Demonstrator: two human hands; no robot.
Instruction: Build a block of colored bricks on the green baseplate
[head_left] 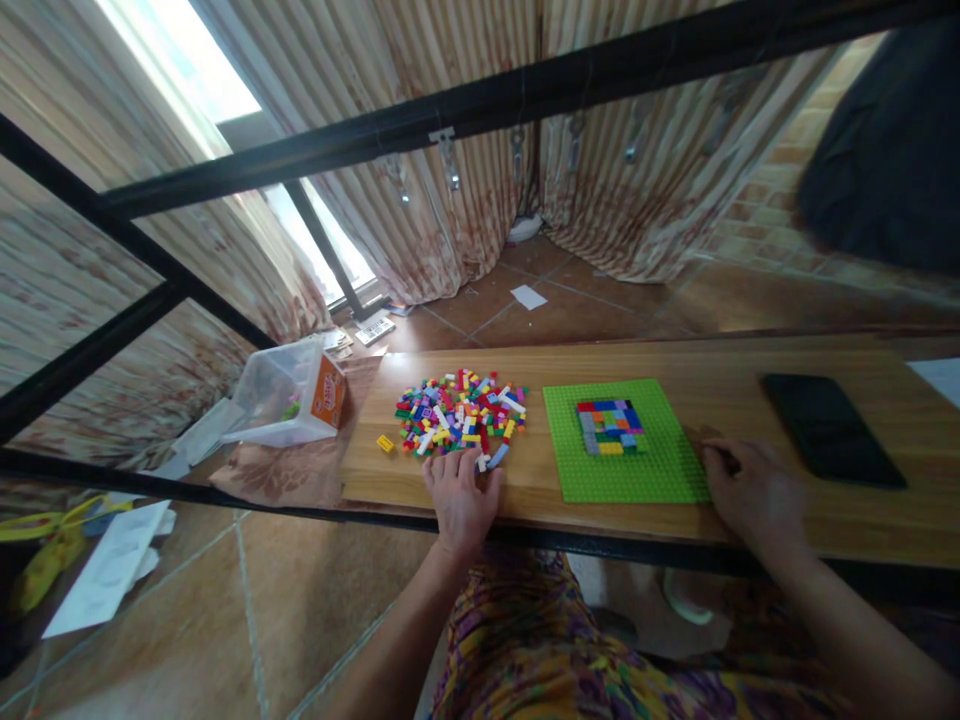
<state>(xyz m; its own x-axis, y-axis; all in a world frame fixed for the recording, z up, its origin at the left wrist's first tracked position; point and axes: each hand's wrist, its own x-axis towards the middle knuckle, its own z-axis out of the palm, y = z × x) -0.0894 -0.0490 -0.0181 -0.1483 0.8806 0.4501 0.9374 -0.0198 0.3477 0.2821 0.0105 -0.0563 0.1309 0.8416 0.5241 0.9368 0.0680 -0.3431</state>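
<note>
My left hand [459, 497] rests at the near edge of a pile of toy bricks [457, 405], fingers stretched forward and thumb apart. A light-blue brick [498, 456] and a white brick [481, 462] lie by its thumb and fingertips. On the green baseplate [622, 485] stands a low, multicoloured brick build [611, 428], roughly rectangular, with blue, red, grey and yellow along its sides. Beside the plate's right edge is my right hand [754, 492], its fingers curled together on the table. Whatever those fingers may hold is hidden.
A single yellow brick [385, 444] lies left of the pile. A black phone [832, 430] is on the right of the wooden table [450, 488]. To the left stands a clear plastic box [281, 395] with an orange label. A black metal bar [480, 100] crosses above.
</note>
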